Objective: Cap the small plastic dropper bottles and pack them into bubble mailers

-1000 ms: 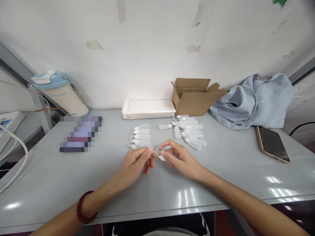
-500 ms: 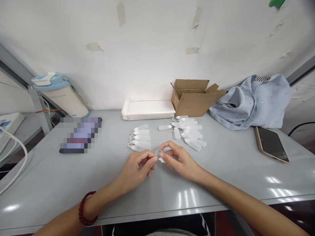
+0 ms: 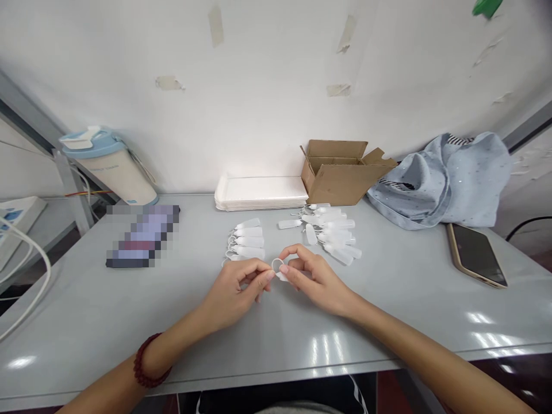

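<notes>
In front of me, both hands hold one small translucent white plastic tag [image 3: 282, 276] with a thin white cord loop [image 3: 278, 261]. My left hand [image 3: 237, 288] pinches the cord near the tag's narrow end. My right hand [image 3: 318, 280] grips the tag's body, thumb and forefinger at the loop; the fingers cover most of it. Just beyond my left hand lies a neat row of like tags [image 3: 249, 241], their loops pointing left. A loose pile of such tags [image 3: 338, 236] lies beyond my right hand.
A stack of white trays [image 3: 263, 198] and an open cardboard box [image 3: 345, 181] stand against the wall. At the left are a tumbler [image 3: 116, 172] and a pixelated flat object [image 3: 144, 236]. A blue cloth bag [image 3: 452, 178] and a phone [image 3: 476, 256] lie at the right.
Both hands have shifted very slightly away from me with the tag, keeping their pinch. The view has moved a little; the row and the pile look the same.
</notes>
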`<state>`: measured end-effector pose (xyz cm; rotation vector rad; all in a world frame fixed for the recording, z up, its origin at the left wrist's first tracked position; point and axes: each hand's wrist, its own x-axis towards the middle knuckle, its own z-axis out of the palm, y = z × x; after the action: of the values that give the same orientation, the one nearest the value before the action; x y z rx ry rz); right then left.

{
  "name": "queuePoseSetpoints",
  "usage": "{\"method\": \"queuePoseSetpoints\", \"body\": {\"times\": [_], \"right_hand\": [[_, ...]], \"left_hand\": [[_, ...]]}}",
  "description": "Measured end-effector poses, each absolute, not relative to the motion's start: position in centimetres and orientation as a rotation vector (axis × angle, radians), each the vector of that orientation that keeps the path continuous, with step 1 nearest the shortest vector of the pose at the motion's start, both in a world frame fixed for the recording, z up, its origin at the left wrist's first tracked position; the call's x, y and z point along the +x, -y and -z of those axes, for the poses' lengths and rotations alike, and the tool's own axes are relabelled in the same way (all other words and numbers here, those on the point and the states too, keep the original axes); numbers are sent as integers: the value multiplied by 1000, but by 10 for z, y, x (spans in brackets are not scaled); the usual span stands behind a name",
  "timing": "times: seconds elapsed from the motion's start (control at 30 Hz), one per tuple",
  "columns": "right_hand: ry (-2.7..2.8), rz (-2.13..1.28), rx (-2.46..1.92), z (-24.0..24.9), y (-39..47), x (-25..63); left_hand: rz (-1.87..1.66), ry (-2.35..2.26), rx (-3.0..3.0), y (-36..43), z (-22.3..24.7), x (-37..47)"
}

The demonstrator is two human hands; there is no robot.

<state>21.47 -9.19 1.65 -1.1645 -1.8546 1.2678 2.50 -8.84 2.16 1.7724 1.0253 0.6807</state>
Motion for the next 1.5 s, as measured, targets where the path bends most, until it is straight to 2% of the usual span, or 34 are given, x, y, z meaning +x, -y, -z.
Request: {"method": "queuePoseSetpoints", "body": {"times": [0.1, 0.27, 0.37, 0.53, 0.73, 1.0, 1.23, 1.5], "right_hand": [[1898, -1028, -1253, -19, 85, 221], [2076, -227, -1289, -11, 63, 240], [2280, 78, -1298, -2, 52, 245], [2502, 340, -1324, 10, 43, 239], [2535, 434, -1334, 16, 37, 233], [2519, 315, -1438, 21, 36, 234], [2500, 279, -1406, 24, 33, 235], [2596, 451, -1241, 23, 37, 235]], "left_hand": [[-811, -1176, 1870, 79, -30, 15], [-1177, -1618, 1771, 45, -29, -12], [-1132, -1719, 1767, 23, -19, -23], [-1050, -1626, 1840, 1, -4, -27], [-987, -1581, 1854, -3, 0, -27], [-913, -1685, 1866, 2, -1, -23], [-970, -1847, 1816, 3, -2, -25], [-1083, -1871, 1749, 14, -6, -22]]}}
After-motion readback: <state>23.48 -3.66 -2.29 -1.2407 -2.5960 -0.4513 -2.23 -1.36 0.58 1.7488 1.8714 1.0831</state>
